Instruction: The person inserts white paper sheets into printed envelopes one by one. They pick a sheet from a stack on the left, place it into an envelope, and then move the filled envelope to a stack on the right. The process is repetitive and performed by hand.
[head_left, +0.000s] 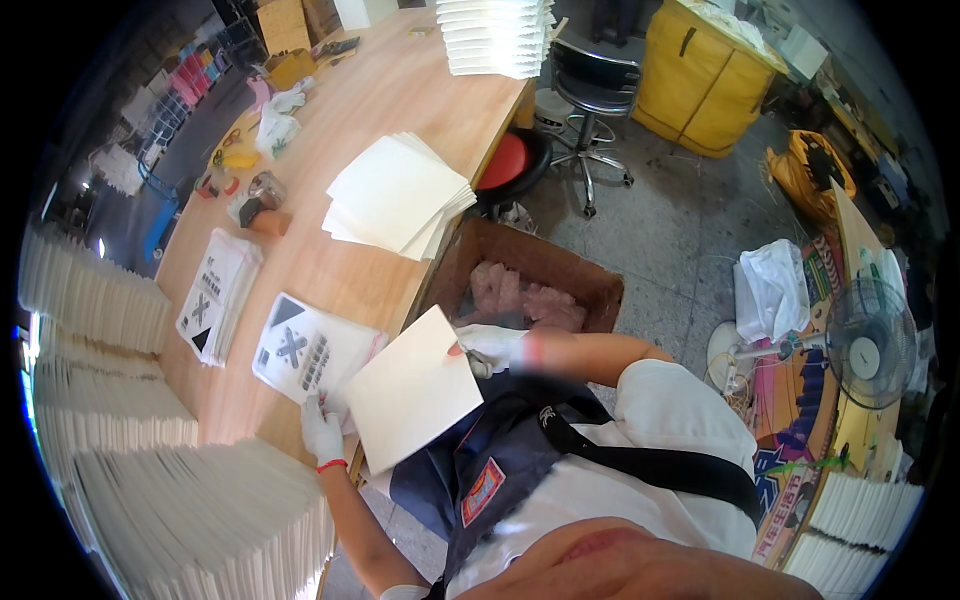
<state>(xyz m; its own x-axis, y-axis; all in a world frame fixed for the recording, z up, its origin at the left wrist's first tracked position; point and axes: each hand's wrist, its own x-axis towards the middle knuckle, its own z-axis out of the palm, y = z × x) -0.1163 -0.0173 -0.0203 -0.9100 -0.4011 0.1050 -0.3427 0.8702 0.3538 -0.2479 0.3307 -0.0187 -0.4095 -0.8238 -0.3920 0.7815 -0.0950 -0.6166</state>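
A cream rectangular board (418, 392) is tilted in front of my body, past the table's near edge. My right hand (487, 348), in a white glove, is closed on its right edge, the thumb lying on the front face. My left hand (322, 428), gloved with a red cuff, pinches the near edge of a white printed plastic bag (305, 350) on top of a small pile. The bag lies flat on the table, and the board covers part of its right side. Further up the table lies a fanned stack of cream boards (395, 195).
Another pile of printed bags (222, 295) lies left on the wooden table (370, 85). Tall paper stacks (210, 500) line the left edge. A tape dispenser (265, 218) sits beyond. A cardboard box (600, 290) holding pink plastic stands on the floor, near a black chair (597, 85) and a fan (868, 355).
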